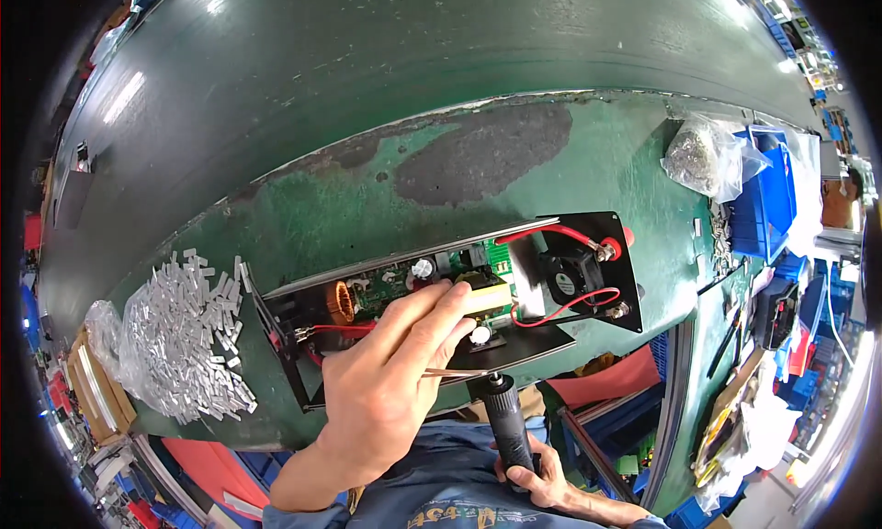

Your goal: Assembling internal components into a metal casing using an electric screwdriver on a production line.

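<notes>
A long black metal housing (pixel 524 350), open on top, lies across the bench in front of me. Inside it sit a green circuit board (pixel 375 295), a copper coil (pixel 340 300), a yellow-wrapped transformer (pixel 489 298) and red wires. A black fan (pixel 571 274) is at its right end plate. My left hand (pixel 390 373) is closed over the housing, fingertips at the transformer; a thin metal strip (pixel 455 373) sticks out from under it, its held end hidden. My right hand (pixel 540 474) grips a black electric screwdriver (pixel 505 419), its tip at the housing's near edge.
Left of the housing, many small silvery metal pieces (pixel 188 336) spill from a clear bag. At the right are another clear bag (pixel 694 157) of small parts and a blue bin (pixel 763 198). A dark raised surface (pixel 441 47) runs behind the bench.
</notes>
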### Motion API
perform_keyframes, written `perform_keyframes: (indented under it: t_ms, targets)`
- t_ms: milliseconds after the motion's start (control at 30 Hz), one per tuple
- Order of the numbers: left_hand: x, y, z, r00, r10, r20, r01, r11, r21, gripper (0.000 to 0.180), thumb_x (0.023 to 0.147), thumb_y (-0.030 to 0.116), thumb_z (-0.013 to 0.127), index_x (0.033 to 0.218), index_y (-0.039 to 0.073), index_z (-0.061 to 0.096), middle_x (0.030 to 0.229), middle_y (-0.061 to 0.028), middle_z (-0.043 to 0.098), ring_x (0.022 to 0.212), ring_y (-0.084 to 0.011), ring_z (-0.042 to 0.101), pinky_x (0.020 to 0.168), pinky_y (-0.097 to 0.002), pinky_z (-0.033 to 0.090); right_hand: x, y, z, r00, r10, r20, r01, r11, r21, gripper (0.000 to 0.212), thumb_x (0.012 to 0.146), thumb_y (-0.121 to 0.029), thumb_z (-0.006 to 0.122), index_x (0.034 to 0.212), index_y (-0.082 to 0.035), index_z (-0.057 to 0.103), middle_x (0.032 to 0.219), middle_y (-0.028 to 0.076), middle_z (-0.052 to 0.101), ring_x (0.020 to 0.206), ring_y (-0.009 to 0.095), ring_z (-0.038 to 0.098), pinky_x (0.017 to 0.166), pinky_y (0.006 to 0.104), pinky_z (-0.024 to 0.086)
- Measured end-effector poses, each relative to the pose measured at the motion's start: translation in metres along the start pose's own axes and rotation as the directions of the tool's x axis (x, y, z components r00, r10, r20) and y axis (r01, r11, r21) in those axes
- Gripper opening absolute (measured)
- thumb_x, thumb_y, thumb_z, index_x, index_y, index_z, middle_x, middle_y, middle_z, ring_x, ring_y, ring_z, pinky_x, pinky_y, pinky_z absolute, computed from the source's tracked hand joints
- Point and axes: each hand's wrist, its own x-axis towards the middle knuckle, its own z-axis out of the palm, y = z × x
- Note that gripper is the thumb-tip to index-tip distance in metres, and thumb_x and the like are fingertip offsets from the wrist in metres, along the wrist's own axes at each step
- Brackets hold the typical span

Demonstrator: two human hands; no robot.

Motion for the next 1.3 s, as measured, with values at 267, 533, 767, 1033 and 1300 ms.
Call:
perform_keyframes:
  t_ms: [267, 533, 767, 1033, 1300]
  targets:
    - [-0.003, -0.004, -0.003, 1.000, 0.013, 0.023, -0.012, 0.999, -0.045, 0.026, 0.080, -0.001, 0.082, 0.100, 0.002, 0.066, 0.106, -0.0189, 0.074, 0.088, -0.0286, 0.076, 0.072, -0.0338, 0.061, 0.002, 0.003, 0.000, 1.000, -0.025, -0.011, 0.025, 1.000, -0.014, 0.058, 0.090, -0.036, 0.074, 0.132, 0.000, 0.055, 0.090, 0.005, 0.067, 0.079, 0.010, 0.058, 0.073, 0.0259, 0.045]
    - [-0.001, 0.001, -0.014, 0.971, 0.083, 0.223, -0.083, 0.996, -0.007, 0.027, 0.082, 0.024, 0.084, 0.095, 0.005, 0.071, 0.132, -0.0158, 0.060, 0.103, -0.0236, 0.074, 0.067, -0.0337, 0.060, 0.001, 0.001, -0.002, 1.000, 0.001, 0.002, -0.001, 1.000, 0.002, 0.059, 0.090, -0.036, 0.075, 0.132, -0.001, 0.055, 0.095, 0.004, 0.067, 0.082, 0.010, 0.060, 0.076, 0.0258, 0.047]
    - [-0.012, -0.004, -0.014, 0.939, 0.109, 0.328, -0.184, 0.960, 0.210, 0.032, 0.073, 0.011, 0.078, 0.104, 0.006, 0.074, 0.140, -0.0174, 0.057, 0.105, -0.0217, 0.073, 0.067, -0.0269, 0.058, 0.002, -0.003, 0.001, 1.000, -0.027, 0.005, 0.027, 1.000, -0.002, 0.062, 0.089, -0.036, 0.076, 0.134, 0.000, 0.053, 0.097, 0.005, 0.066, 0.086, 0.011, 0.061, 0.082, 0.0286, 0.049]
    - [-0.013, -0.002, -0.008, 0.945, 0.149, 0.290, -0.233, 0.932, 0.279, 0.024, 0.080, 0.009, 0.073, 0.104, 0.008, 0.075, 0.136, -0.0173, 0.061, 0.099, -0.0209, 0.075, 0.065, -0.0249, 0.057, 0.001, -0.002, 0.000, 1.000, 0.008, 0.009, -0.008, 1.000, -0.027, 0.062, 0.090, -0.036, 0.075, 0.134, 0.000, 0.053, 0.097, 0.005, 0.066, 0.087, 0.012, 0.061, 0.083, 0.0291, 0.049]
    - [-0.015, -0.004, -0.005, 0.948, 0.141, 0.284, -0.234, 0.917, 0.324, 0.023, 0.080, 0.008, 0.070, 0.102, 0.008, 0.076, 0.136, -0.0175, 0.061, 0.094, -0.0191, 0.075, 0.065, -0.0243, 0.056, 0.001, -0.004, 0.002, 0.999, 0.023, 0.024, -0.022, 0.999, -0.026, 0.063, 0.091, -0.041, 0.072, 0.134, 0.001, 0.052, 0.098, 0.006, 0.066, 0.087, 0.012, 0.059, 0.082, 0.0292, 0.048]
